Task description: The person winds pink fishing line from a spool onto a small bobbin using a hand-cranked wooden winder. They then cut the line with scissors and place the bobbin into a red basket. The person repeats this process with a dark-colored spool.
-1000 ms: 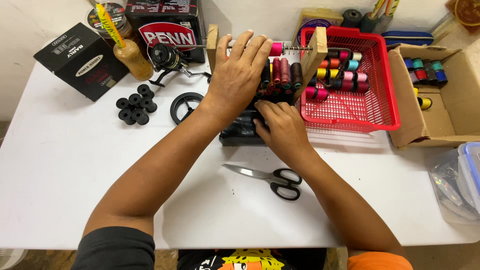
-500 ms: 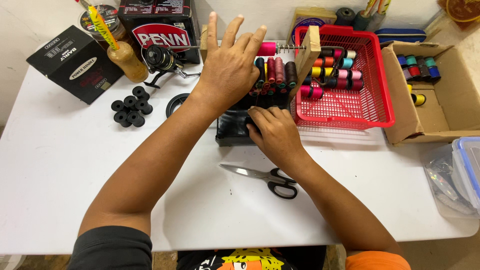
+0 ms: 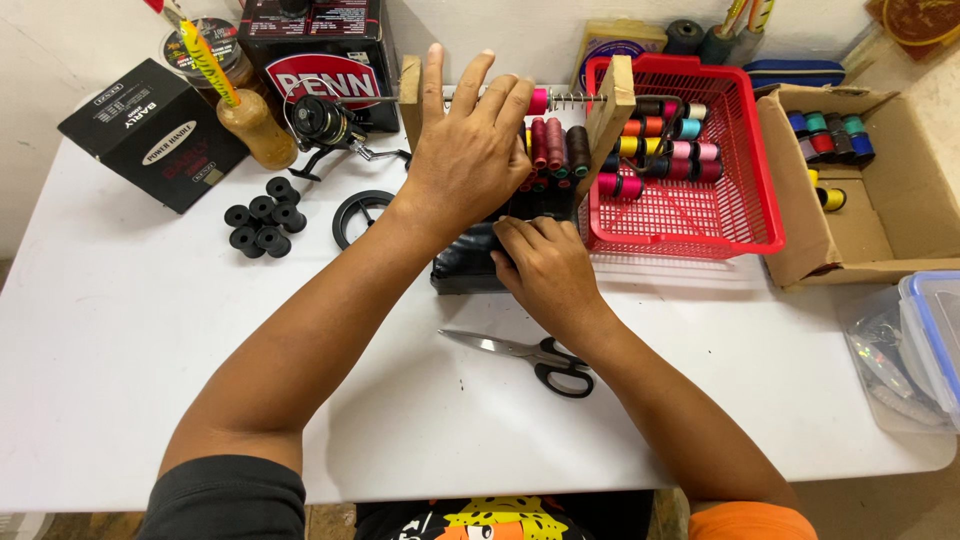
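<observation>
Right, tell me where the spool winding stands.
Done: several thread spools sit on the wooden rack. In hand: left hand covers the rack, right hand rests on its dark base. Left: empty black bobbins lie unused.

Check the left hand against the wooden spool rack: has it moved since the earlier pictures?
Yes. The left hand has lifted off the wooden spool rack, its fingers now raised and spread toward the wall.

Left hand (image 3: 470,160) spread over thread spools (image 3: 555,145), right hand (image 3: 545,270) on black base (image 3: 465,268), scissors (image 3: 530,352) nearby
</observation>
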